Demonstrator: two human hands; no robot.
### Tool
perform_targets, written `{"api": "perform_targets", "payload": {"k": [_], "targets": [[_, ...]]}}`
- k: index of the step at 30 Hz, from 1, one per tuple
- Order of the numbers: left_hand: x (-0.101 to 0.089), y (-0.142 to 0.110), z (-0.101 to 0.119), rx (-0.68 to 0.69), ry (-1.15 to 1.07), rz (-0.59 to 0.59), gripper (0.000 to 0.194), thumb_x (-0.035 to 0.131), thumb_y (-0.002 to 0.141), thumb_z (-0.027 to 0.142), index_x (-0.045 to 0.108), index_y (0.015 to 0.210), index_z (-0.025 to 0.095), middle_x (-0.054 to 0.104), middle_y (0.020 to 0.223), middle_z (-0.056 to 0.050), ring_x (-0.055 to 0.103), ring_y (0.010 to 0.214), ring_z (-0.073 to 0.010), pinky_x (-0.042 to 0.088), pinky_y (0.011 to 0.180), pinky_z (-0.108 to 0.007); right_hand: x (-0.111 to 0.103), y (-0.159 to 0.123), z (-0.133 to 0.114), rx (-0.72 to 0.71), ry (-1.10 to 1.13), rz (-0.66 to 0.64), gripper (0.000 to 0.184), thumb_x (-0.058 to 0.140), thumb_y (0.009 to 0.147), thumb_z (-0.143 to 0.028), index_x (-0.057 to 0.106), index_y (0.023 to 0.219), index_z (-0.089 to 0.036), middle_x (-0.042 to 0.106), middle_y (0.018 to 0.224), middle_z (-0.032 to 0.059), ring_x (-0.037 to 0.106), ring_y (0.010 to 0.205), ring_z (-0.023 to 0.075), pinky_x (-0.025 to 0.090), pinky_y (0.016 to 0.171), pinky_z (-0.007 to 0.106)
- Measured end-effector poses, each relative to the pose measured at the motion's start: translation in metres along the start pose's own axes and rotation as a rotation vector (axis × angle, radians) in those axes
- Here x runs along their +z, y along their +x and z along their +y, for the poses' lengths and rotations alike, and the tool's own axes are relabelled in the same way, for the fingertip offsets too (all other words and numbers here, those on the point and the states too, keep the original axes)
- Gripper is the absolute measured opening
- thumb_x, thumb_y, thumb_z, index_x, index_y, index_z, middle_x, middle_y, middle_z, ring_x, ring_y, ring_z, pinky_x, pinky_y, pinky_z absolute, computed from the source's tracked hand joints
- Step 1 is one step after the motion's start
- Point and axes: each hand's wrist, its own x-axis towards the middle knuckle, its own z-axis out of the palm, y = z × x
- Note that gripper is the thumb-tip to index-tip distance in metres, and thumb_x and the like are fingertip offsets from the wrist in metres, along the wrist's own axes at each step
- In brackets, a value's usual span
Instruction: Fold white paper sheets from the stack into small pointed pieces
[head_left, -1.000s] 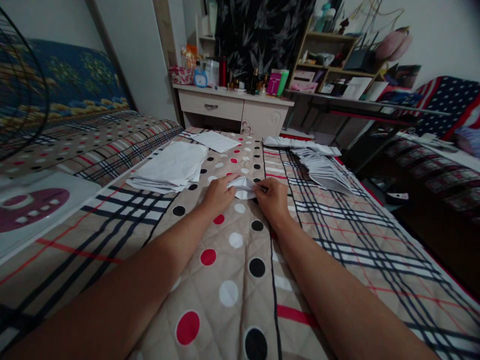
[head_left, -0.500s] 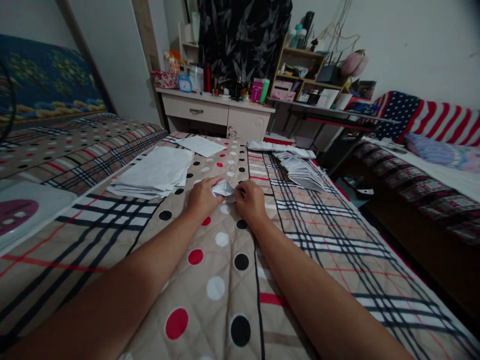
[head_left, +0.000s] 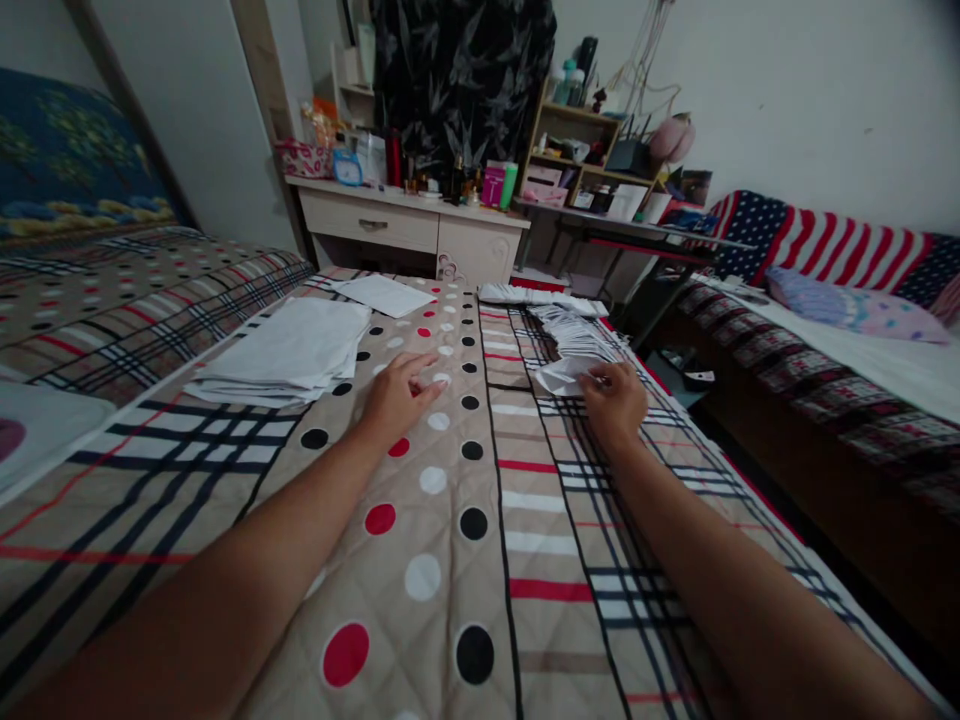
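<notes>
My right hand (head_left: 616, 405) pinches a small folded white paper (head_left: 562, 376) at the near end of a fanned row of folded papers (head_left: 574, 330). Whether that paper touches the row I cannot tell. My left hand (head_left: 401, 395) is over the dotted strip of the bedspread, fingers apart and holding nothing. Left of it lies a stack of flat white paper sheets (head_left: 289, 345). One more white sheet (head_left: 384, 295) lies beyond the stack.
A patterned quilted bedspread (head_left: 442, 620) covers the bed under my arms. Another bundle of folded white papers (head_left: 540, 298) lies at the far right edge. A plastic-looking white package (head_left: 52, 435) is at the left. Behind stands a cream dresser (head_left: 405, 232) with bottles and boxes.
My right hand has moved right with the folded paper, from between both hands to the fanned row. My left hand has let go of it and stays near its place.
</notes>
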Motion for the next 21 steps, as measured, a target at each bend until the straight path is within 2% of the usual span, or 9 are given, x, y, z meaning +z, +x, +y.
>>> {"api": "perform_targets", "payload": {"k": [4,11,14,17,21], "targets": [[-0.001,0.000,0.001,-0.030,0.018,-0.026,0.031,0.065,0.081,0.026,0.070,0.110,0.020,0.065,0.116,-0.007,0.060,0.070,-0.0105,0.054,0.067,-0.026,-0.008,0.011,0.026,0.123,-0.199,0.052,0.015,0.064,0.078,-0.033,0.070,0.083,-0.020,0.062,0.087,0.0039,0.050,0.070,0.0174,0.025,0.058,0.029],[-0.003,0.000,0.000,-0.055,0.043,-0.069,0.030,0.061,0.081,0.024,0.071,0.109,0.018,0.065,0.110,-0.007,0.056,0.067,-0.0104,0.051,0.064,-0.026,0.007,0.027,0.031,0.111,-0.281,0.072,0.010,0.062,0.080,-0.027,0.068,0.082,-0.019,0.060,0.090,0.0043,0.048,0.068,0.0154,0.023,0.056,0.029],[-0.002,0.001,0.000,-0.050,0.054,-0.071,0.031,0.060,0.080,0.023,0.072,0.109,0.018,0.065,0.108,-0.007,0.057,0.067,-0.0110,0.050,0.064,-0.026,0.011,0.034,0.034,0.077,-0.325,0.059,0.009,0.059,0.080,-0.024,0.066,0.082,-0.019,0.061,0.093,0.0062,0.050,0.071,0.0176,0.025,0.057,0.030],[-0.002,0.001,-0.001,-0.051,0.053,-0.082,0.030,0.059,0.080,0.023,0.072,0.107,0.020,0.066,0.107,-0.006,0.059,0.069,-0.0119,0.051,0.065,-0.027,0.016,0.040,0.036,0.039,-0.367,0.035,0.010,0.057,0.079,-0.021,0.065,0.084,-0.018,0.062,0.093,0.0103,0.054,0.083,0.0236,0.033,0.062,0.032],[-0.001,0.001,-0.003,-0.062,0.053,-0.110,0.029,0.058,0.080,0.022,0.073,0.105,0.021,0.066,0.108,-0.005,0.062,0.073,-0.0126,0.052,0.067,-0.027,0.024,0.047,0.036,0.089,-0.436,-0.063,0.017,0.054,0.080,-0.020,0.064,0.092,-0.015,0.064,0.095,0.0165,0.058,0.090,0.0297,0.040,0.069,0.037]]}}
